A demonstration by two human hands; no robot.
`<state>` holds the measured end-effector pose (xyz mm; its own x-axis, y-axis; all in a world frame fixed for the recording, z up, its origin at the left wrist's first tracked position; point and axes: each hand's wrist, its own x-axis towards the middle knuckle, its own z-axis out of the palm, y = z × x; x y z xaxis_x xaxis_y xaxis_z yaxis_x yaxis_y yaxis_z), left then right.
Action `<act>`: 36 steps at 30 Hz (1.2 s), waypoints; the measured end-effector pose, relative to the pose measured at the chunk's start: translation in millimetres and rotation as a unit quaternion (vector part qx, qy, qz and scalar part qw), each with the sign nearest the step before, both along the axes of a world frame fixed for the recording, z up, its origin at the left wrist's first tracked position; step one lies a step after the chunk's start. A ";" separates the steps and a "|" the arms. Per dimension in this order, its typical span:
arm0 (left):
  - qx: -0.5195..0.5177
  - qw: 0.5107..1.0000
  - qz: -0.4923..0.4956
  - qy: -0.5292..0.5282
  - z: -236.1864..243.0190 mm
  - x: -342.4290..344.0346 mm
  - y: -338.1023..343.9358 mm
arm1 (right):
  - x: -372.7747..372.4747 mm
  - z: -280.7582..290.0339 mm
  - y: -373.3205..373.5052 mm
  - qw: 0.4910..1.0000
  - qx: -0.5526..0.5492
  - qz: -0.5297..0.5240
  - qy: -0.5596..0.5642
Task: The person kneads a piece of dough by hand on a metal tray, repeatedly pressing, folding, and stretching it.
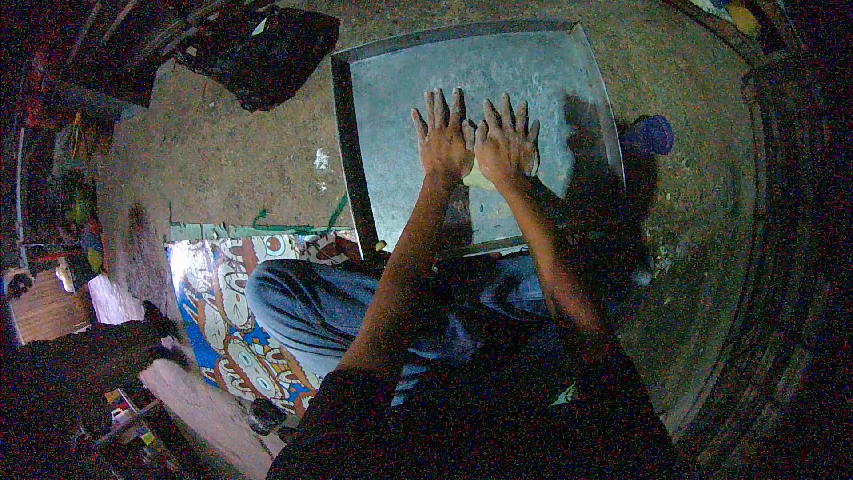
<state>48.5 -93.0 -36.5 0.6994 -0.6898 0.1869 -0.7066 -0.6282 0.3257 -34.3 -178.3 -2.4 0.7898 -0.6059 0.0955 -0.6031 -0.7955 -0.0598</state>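
Both hands are stretched forward over a large square metal tray (391, 80) with raised edges. My left hand (444, 144) has its fingers spread, the palm facing down. Beside it my right hand (506, 144) lies the same way, fingers apart, the two thumbs close together. A pale, flattish piece that looks like dough (480, 180) shows between and below the palms; the hands cover most of it. Whitish powder dusts the fingers and parts of the tray. Neither hand grips anything.
A purple-blue cup (651, 135) stands right of the tray. At the far left a black plastic bag (267, 58) lies on the rough concrete floor (222, 160). A colourful cartoon-printed mat (235, 311) is by my left knee. Dark shadow falls across the tray's right side.
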 end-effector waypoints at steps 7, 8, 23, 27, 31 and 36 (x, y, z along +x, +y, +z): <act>0.007 1.000 -0.005 0.000 1.8 -1.6 -3.6 | -0.9 -1.7 -3.1 1.000 0.009 -0.014 -0.008; 0.006 1.000 -0.008 -0.001 1.9 -1.9 -4.6 | -1.6 -2.2 -4.1 1.000 0.008 -0.013 -0.003; 0.021 1.000 0.007 -0.018 -9.3 3.3 -2.0 | -1.2 -1.7 -1.1 1.000 -0.004 0.018 -0.025; 0.002 1.000 0.007 -0.001 -7.4 2.4 -2.1 | 0.3 -11.4 -2.3 1.000 -0.003 0.009 -0.026; 0.013 1.000 0.009 0.008 -8.0 3.0 -3.2 | 0.6 -16.1 -2.5 0.999 0.003 0.010 -0.036; 0.017 1.000 0.011 -0.001 -13.0 5.5 -0.3 | 3.3 -13.4 2.2 0.999 -0.005 0.001 -0.036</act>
<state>54.1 -93.3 -49.5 0.7141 -0.6803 0.1648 -0.6931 -0.6542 0.3029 -31.0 -176.1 -15.8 0.7815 -0.6037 0.1572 -0.5965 -0.7969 -0.0953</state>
